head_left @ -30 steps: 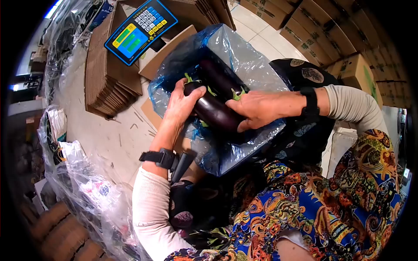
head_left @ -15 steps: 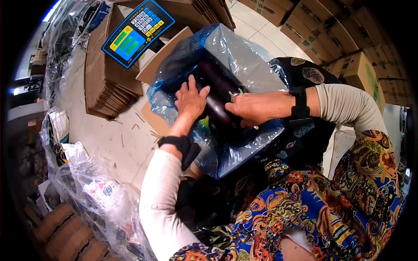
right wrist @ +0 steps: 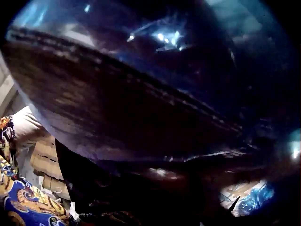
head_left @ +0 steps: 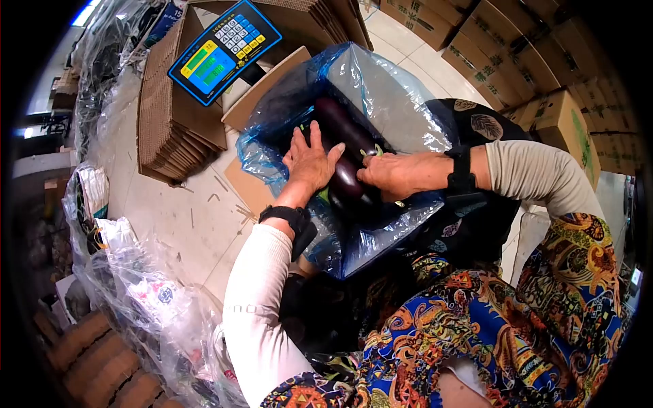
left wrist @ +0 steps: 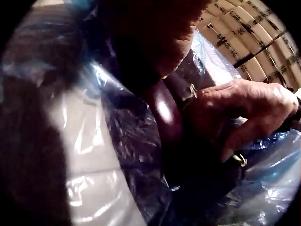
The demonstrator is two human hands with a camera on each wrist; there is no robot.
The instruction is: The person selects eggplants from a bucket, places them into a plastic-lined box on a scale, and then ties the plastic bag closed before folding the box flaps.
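Dark purple eggplants lie in a blue plastic liner [head_left: 408,88] inside a box. My left hand [head_left: 309,163], fingers spread, rests at the left side of a glossy eggplant [head_left: 345,178]. Across from it, my right hand [head_left: 401,175] curls over that eggplant's lower end, its fingertips partly hidden. Another eggplant [head_left: 337,122] lies behind, its green stem by my right fingers. In the left wrist view, my right hand [left wrist: 254,103] reaches down beside the shiny eggplant [left wrist: 167,110], and a pale stem end shows under the thumb. Plastic film [right wrist: 169,37] fills most of the right wrist view.
A blue-framed scale display [head_left: 224,51] stands behind the liner at the left, beside stacked flat cardboard [head_left: 173,129]. Closed cartons [head_left: 496,58] are piled at the back right. Clear plastic sheeting [head_left: 156,292] hangs along the left.
My left hand has let go of the eggplant's stem end and spread its fingers. The eggplant sits lower in the liner, and my right hand has stayed near its other end.
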